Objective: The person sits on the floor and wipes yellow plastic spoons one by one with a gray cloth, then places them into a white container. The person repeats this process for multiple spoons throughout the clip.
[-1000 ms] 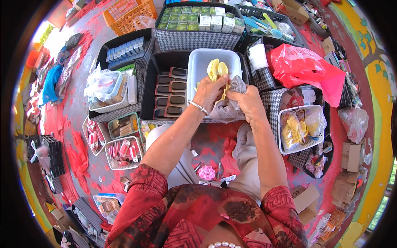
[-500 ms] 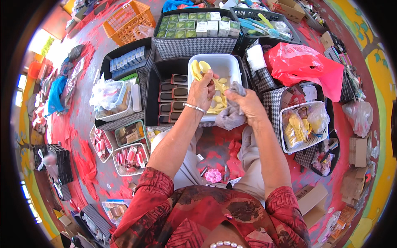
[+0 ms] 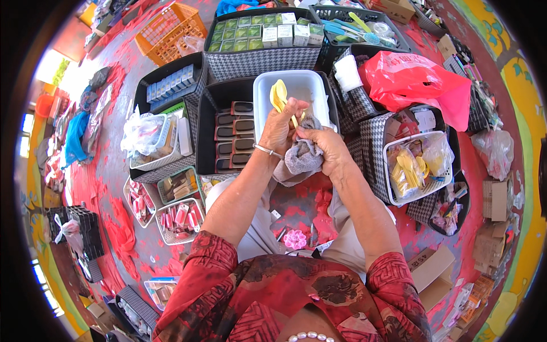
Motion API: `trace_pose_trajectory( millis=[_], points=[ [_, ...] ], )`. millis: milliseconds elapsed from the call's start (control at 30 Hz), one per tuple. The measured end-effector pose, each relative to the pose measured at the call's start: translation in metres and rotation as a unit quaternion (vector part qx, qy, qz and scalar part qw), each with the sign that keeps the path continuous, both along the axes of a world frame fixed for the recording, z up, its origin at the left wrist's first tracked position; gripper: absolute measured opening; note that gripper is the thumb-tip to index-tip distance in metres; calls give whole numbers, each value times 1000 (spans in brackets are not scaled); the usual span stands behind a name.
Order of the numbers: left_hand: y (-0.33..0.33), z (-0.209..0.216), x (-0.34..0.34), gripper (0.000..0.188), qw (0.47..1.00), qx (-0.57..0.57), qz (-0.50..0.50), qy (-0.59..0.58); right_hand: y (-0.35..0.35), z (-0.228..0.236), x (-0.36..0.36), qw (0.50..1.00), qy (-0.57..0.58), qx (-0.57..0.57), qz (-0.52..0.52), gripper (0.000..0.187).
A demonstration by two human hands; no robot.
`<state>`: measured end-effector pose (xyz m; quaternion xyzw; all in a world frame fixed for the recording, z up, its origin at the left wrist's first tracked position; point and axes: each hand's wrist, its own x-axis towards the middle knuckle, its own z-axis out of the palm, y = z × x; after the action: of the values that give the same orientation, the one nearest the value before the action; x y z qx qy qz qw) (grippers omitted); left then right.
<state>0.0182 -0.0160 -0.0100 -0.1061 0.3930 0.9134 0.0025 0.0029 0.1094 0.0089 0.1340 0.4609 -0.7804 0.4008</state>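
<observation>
A bunch of yellow plastic spoons (image 3: pixel 278 96) stands up out of my left hand (image 3: pixel 277 128), whose fingers are closed round the handles. My right hand (image 3: pixel 327 149) grips a crumpled grey cloth (image 3: pixel 301 158). The cloth is bunched against the lower part of the spoons, and the two hands nearly meet there. Behind them sits a white plastic tub (image 3: pixel 261 94), resting on a black bin (image 3: pixel 213 94) that also holds several dark, oval-topped items (image 3: pixel 233 130) in rows. My hands and the cloth hide the near part of the tub.
At right, a white basket (image 3: pixel 424 192) holds bagged yellow spoons, with a red plastic bag (image 3: pixel 410 80) beyond. Green-and-white boxes (image 3: pixel 250 34) fill a far bin. Small baskets of red packets (image 3: pixel 180 219) stand at left. A pink flower-shaped thing (image 3: pixel 294 239) lies between my legs.
My right hand has brought the cloth left and round the spoon handles in my left hand. The loose spoons seen inside the tub before no longer show there.
</observation>
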Motion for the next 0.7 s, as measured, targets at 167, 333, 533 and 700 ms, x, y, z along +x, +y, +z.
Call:
trace_pose_trajectory(
  millis=[167, 333, 533, 700],
  points=[
    [6, 2, -2, 21, 999, -23, 12, -30, -2, -1, -1, 999, -20, 27, 17, 14],
    [4, -3, -5, 25, 999, 19, 40, -29, -2, 1, 2, 999, 4, 43, 30, 12],
    [-1, -5, -1, 35, 999, -10, -37, -11, -3, 9, -2, 997, -15, 59, 45, 15],
    [-3, -4, -4, 39, 999, -33, -31, -13, 3, 8, -8, 995, 12, 49, 83, 16]
  ],
)
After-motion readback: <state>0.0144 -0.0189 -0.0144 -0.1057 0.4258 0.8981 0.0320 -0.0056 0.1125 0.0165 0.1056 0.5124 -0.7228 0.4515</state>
